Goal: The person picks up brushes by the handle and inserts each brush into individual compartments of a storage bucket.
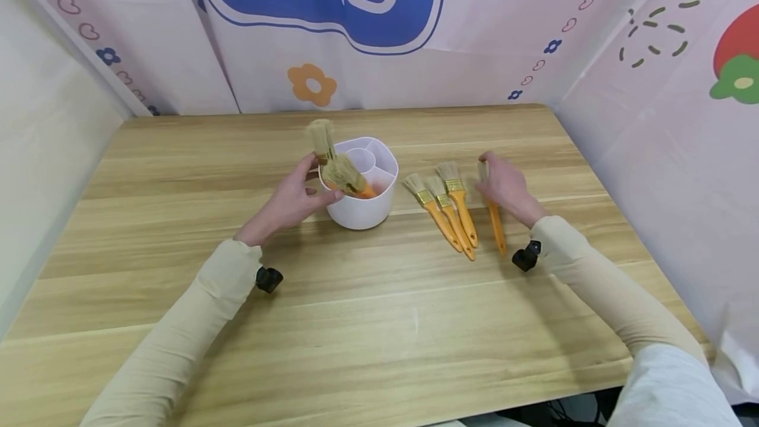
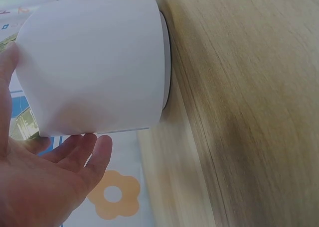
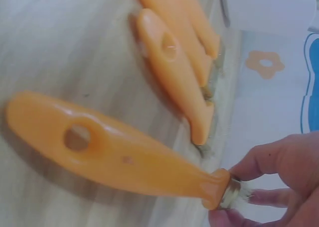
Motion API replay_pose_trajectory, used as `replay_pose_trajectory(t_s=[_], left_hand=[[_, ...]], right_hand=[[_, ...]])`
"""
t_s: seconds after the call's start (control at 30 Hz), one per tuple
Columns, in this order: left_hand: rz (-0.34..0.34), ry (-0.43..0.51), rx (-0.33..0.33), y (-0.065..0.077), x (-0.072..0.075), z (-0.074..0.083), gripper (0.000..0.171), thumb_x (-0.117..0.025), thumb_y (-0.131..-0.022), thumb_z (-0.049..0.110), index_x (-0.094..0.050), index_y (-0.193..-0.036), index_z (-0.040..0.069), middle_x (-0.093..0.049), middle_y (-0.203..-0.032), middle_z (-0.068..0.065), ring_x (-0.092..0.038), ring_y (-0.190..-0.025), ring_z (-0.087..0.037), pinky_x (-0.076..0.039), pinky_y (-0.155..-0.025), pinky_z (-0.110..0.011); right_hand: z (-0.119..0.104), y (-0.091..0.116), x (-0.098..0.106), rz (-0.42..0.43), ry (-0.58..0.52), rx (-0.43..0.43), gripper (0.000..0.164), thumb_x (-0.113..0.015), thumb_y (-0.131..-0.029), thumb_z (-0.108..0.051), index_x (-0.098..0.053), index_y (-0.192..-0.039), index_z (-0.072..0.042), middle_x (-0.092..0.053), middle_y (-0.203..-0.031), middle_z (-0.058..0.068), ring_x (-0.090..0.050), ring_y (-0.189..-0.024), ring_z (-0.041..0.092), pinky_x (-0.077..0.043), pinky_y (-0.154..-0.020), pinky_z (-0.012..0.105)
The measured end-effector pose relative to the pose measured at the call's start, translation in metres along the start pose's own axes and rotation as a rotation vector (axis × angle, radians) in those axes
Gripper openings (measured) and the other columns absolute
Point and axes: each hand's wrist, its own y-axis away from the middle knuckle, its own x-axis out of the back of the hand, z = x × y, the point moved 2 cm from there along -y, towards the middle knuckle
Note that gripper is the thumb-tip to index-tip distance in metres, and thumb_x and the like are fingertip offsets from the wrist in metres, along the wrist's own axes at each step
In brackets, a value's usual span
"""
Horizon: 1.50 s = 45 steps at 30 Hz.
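Observation:
A white round desk organizer [image 1: 360,215] with several compartments stands on the table. Two paintbrushes lean in its left part, bristles up: an upright one [image 1: 322,140] and a tilted one [image 1: 344,174] with an orange handle. My left hand [image 1: 290,195] grips the organizer from the left, thumb at the near rim and fingers along its side. At the right, my right hand [image 1: 506,183] pinches another paintbrush [image 3: 124,152] by its bristle end near the metal band. Its orange handle points toward me, low over the table. Most of its bristles are hidden by the fingers.
Three more orange-handled paintbrushes [image 1: 456,199] lie side by side on the wooden table [image 1: 356,328], between the organizer and my right hand. Behind the table hangs a printed cloth [image 1: 474,71]. White side walls [image 1: 664,170] bound the table left and right.

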Motion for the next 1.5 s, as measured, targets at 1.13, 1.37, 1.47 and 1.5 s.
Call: replay_pose_trajectory(t_s=[1.13,1.37,1.47,1.5], left_hand=[[0.041,0.022,-0.015,0.003,-0.003,-0.005,0.069,-0.066,-0.086,0.032,-0.032,-0.141,0.008,-0.035,-0.149,-0.014,-0.031,-0.139,-0.030,-0.037,-0.108,-0.049],[0.060,-0.030,-0.008,-0.003,-0.012,-0.004,0.084,-0.071,-0.080,0.037,-0.024,-0.143,0.009,-0.036,-0.147,-0.015,-0.033,-0.138,-0.031,-0.034,-0.109,-0.053],[0.062,-0.040,-0.008,-0.004,-0.013,-0.004,0.087,-0.071,-0.080,0.038,-0.021,-0.145,0.009,-0.037,-0.147,-0.016,-0.034,-0.138,-0.031,-0.033,-0.110,-0.053],[0.061,-0.038,-0.007,-0.004,-0.013,-0.004,0.088,-0.071,-0.080,0.039,-0.021,-0.145,0.009,-0.037,-0.147,-0.016,-0.033,-0.138,-0.031,-0.033,-0.110,-0.053]], right_hand=[[-0.005,0.007,0.006,0.137,-0.136,0.065,0.052,-0.051,-0.083,-0.009,-0.041,-0.133,-0.001,-0.055,-0.103,0.027,-0.049,-0.083,0.034,-0.044,-0.068,0.046],[-0.004,0.008,0.005,0.144,-0.135,0.057,0.052,-0.052,-0.083,-0.009,-0.042,-0.133,-0.002,-0.056,-0.106,0.027,-0.051,-0.086,0.035,-0.045,-0.072,0.049],[-0.003,0.008,0.006,0.144,-0.135,0.046,0.053,-0.052,-0.082,-0.009,-0.041,-0.134,-0.003,-0.055,-0.105,0.026,-0.050,-0.085,0.034,-0.045,-0.070,0.048],[-0.003,0.008,0.007,0.145,-0.137,0.041,0.053,-0.052,-0.082,-0.010,-0.041,-0.134,-0.003,-0.055,-0.105,0.026,-0.050,-0.085,0.034,-0.045,-0.070,0.047]])
